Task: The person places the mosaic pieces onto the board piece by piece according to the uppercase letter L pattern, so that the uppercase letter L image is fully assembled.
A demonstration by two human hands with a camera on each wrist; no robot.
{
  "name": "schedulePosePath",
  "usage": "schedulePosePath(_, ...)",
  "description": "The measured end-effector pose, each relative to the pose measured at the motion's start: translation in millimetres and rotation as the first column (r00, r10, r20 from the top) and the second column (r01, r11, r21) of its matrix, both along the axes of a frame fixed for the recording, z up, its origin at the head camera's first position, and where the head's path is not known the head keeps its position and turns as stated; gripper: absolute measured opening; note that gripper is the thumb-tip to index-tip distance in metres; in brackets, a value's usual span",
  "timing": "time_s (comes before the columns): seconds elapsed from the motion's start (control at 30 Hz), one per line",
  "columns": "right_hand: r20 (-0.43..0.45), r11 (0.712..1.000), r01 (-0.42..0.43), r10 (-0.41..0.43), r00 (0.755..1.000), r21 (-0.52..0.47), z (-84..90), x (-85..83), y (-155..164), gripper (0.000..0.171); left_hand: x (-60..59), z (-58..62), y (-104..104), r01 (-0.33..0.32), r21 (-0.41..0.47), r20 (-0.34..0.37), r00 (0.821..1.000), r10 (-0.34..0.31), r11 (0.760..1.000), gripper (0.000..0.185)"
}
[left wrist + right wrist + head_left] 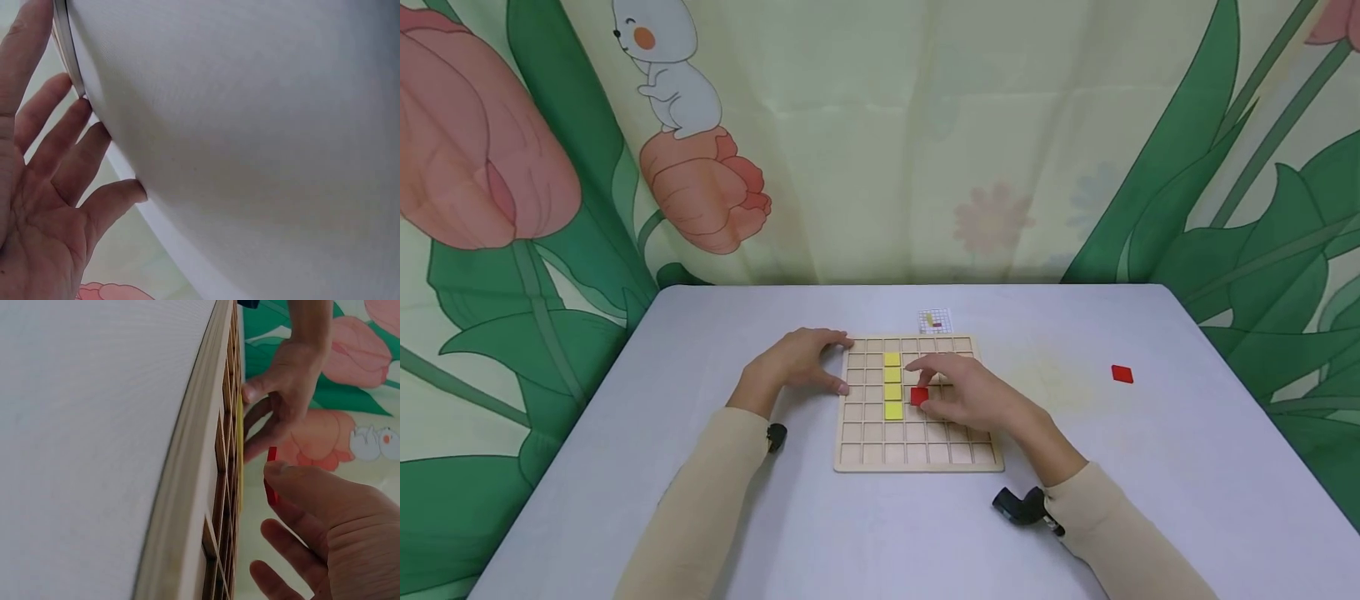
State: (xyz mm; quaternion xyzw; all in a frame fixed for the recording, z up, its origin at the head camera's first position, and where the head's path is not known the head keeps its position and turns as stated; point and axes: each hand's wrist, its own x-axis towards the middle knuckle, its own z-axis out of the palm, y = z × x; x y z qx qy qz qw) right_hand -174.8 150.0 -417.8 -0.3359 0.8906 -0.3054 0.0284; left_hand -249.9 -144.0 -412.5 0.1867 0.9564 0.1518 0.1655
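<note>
A wooden grid board (pixel 865 457) lies on the table, with a column of several yellow square tiles (pixel 892 392) in its cells. My right hand (pixel 973 392) pinches a red square tile (pixel 919 396) between thumb and finger, just right of the yellow column. In the right wrist view that red tile (pixel 272 478) is held above the board's surface. At the board's left edge, my left hand (pixel 797 362) rests with thumb and fingertips touching the frame. The left wrist view shows its fingers (pixel 62 134) spread along the board's edge and the table.
Another red tile (pixel 1122 374) lies by itself on the white table (pixel 700 350), to the right of the board. Just behind the board is a small printed grid card (pixel 935 322) with yellow and red marks. A floral curtain (pixel 880 167) hangs behind the table.
</note>
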Motion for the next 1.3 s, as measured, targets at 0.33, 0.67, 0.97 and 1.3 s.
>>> schedulePosePath(0.33,0.018,1.000,0.000,0.000,1.000,0.021,-2.0,1.5,-7,0.054,-0.9,-0.1,1,0.006,-0.015,-0.011,1.000,-0.006,1.000,0.088)
schedulePosePath(0.67,0.075,0.992,0.041,-0.050,0.996,0.119,-4.0,4.7,-11,0.050,-1.3,-0.1,1,0.007,-0.015,-0.008,1.000,-0.007,1.000,0.089)
schedulePosePath(0.97,0.098,0.992,-0.006,-0.006,0.995,0.124,-1.8,4.4,-10,0.041,-0.8,-3.0,-1,-0.009,-0.015,0.010,1.000,0.009,1.000,0.090)
schedulePosePath(1.3,0.085,0.997,0.011,-0.018,0.996,0.073,4.0,7.3,12,0.031,-1.6,-1.5,0,-0.007,0.007,0.008,1.000,0.007,1.000,0.090)
